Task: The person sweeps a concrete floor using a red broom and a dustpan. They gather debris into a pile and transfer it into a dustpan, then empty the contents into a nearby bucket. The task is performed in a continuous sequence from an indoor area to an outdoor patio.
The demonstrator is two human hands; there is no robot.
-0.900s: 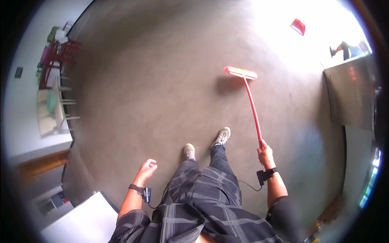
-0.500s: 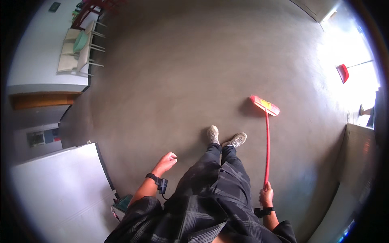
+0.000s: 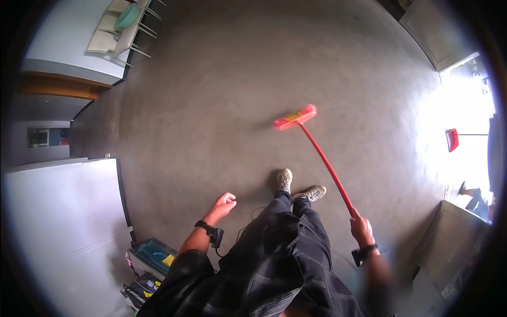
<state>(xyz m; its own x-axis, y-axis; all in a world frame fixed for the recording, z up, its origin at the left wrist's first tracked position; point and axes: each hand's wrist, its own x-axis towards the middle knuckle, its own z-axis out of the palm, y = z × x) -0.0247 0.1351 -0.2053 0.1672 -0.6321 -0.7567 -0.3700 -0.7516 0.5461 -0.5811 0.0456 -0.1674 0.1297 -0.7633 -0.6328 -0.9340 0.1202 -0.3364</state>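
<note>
A wide grey floor (image 3: 211, 105) fills the room, with glare from a bright opening on the right. The right hand (image 3: 360, 228) is closed around the near end of a red broom (image 3: 317, 153), whose head rests on the floor well ahead of the shoes (image 3: 298, 186). The left hand (image 3: 224, 203) hangs free at the side, curled into a loose fist and holding nothing. Sweeping well here likely means keeping the bristles flat and drawing short, even strokes toward the feet.
</note>
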